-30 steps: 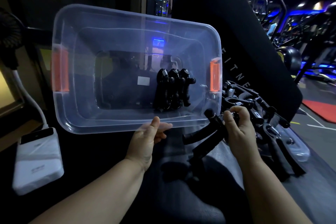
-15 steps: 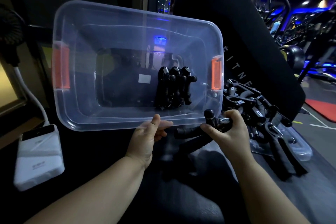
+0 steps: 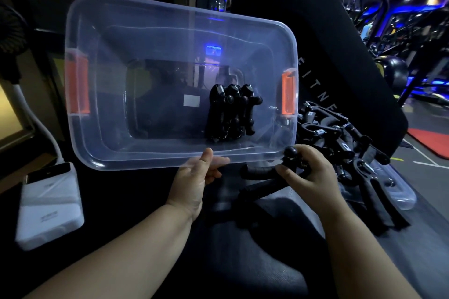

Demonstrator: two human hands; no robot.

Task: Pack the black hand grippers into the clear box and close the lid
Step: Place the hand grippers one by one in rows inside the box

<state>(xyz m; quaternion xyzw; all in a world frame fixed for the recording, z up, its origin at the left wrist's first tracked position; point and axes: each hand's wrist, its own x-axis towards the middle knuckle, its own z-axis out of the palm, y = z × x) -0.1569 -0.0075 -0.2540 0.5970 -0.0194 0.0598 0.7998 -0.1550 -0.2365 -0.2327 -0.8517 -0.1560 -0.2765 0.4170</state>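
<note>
Dimly lit gym; left hand (image 3: 194, 178) holds clear box (image 3: 110, 75) over bench (image 3: 218, 262)

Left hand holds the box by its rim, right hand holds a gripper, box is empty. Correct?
Not empty: the head view shows grippers already inside the box. The left hand on the rim and the right hand holding a gripper are as stated.

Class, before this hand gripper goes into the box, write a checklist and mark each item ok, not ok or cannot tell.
1. Box steadied by left hand on its near rim: ok.
2. Right hand holds one hand gripper: ok.
3. Free room beside the packed grippers: ok.
4. Held gripper over the opening: not ok, it is below the near rim.
5. Lid free: not ok, the pile lies on it.
6. Orange latches sound: cannot tell.
</note>
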